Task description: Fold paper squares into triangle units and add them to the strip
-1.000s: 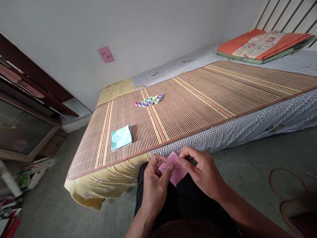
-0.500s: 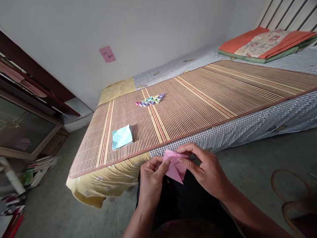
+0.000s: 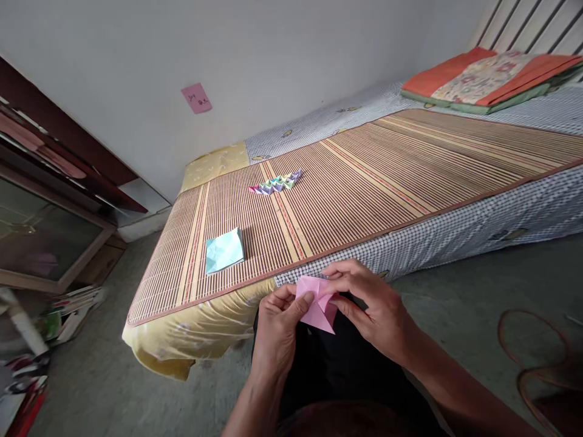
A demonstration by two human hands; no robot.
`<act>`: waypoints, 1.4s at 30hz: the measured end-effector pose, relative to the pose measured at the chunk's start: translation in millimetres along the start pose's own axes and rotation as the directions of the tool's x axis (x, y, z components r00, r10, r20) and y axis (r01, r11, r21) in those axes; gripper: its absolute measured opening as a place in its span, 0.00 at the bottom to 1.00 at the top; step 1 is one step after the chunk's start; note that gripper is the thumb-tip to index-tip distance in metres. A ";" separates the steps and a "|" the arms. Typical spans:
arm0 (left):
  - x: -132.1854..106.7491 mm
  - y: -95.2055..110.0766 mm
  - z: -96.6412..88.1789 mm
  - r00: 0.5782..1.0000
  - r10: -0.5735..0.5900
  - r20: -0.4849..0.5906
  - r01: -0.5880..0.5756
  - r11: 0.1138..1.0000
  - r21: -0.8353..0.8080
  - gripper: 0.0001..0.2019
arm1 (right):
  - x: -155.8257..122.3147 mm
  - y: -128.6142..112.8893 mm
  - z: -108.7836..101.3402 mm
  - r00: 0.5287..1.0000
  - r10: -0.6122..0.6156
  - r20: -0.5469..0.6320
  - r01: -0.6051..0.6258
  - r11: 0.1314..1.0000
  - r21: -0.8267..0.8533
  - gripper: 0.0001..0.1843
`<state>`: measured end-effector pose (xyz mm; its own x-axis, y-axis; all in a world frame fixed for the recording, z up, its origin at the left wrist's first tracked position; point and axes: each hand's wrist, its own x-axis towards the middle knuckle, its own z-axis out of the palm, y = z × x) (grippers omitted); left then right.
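Note:
A pink sheet of origami paper, partly folded with creases and a pointed lower corner, is held above my lap in front of the bed. My left hand pinches its left side, thumb on top. At its right edge my right hand grips a flap between thumb and fingers; part of the paper is hidden behind those fingers. On the bed mat beyond lies a light blue folded paper square. Farther back is a zigzag row of small folded paper pieces in several colours.
A striped bamboo mat covers the bed. Folded orange and floral bedding lies at the far right. A pink note is on the wall. Papers and a glass-fronted cabinet stand left; a curved brown frame is on the right floor.
My right fingers have shifted on the paper's right side, and the flap there is now bent over more. The paper has moved slightly left. Things on the bed stay put.

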<state>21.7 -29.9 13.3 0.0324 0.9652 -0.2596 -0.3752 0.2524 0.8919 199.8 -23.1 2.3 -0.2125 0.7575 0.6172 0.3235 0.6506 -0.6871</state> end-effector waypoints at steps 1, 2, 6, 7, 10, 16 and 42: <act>0.3 0.4 0.0 1.000 0.005 -0.006 -0.005 1.000 -0.001 0.13 | -0.4 0.1 0.4 1.000 -0.012 -0.018 0.012 1.000 -0.012 0.13; 0.6 0.8 -0.1 1.000 0.010 -0.012 -0.010 1.000 -0.003 0.14 | -0.8 0.1 0.9 0.999 -0.023 -0.043 0.022 0.999 -0.027 0.14; 1.4 1.9 -0.4 0.999 0.033 -0.035 -0.033 0.999 -0.021 0.14 | -1.1 -1.7 1.9 0.994 -0.046 -0.095 0.041 0.998 -0.052 0.16; 1.5 1.9 -0.4 0.998 0.042 -0.039 -0.043 0.999 -0.024 0.13 | -0.8 -2.5 1.8 0.995 -0.040 -0.086 0.036 0.998 -0.044 0.15; 0.7 2.1 -0.1 0.995 0.084 -0.050 -0.086 0.995 -0.042 0.12 | 0.2 -4.3 1.7 0.997 0.012 -0.076 -0.013 1.000 -0.014 0.13; -0.6 5.2 1.2 0.983 0.172 -0.063 -0.178 0.976 -0.123 0.14 | 0.2 -4.0 4.4 0.983 0.122 -0.135 -0.117 0.992 0.042 0.09; 8.1 -10.7 -1.4 0.933 0.266 -0.243 -0.275 0.961 -0.003 0.12 | 3.7 -12.0 11.8 0.968 0.244 -0.063 -0.233 0.962 0.144 0.07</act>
<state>24.7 -24.8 1.2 -0.2952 0.9507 -0.0946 -0.3720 -0.0232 0.9280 184.2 -27.5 8.3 -0.0690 0.8883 0.4540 0.2277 0.4571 -0.8598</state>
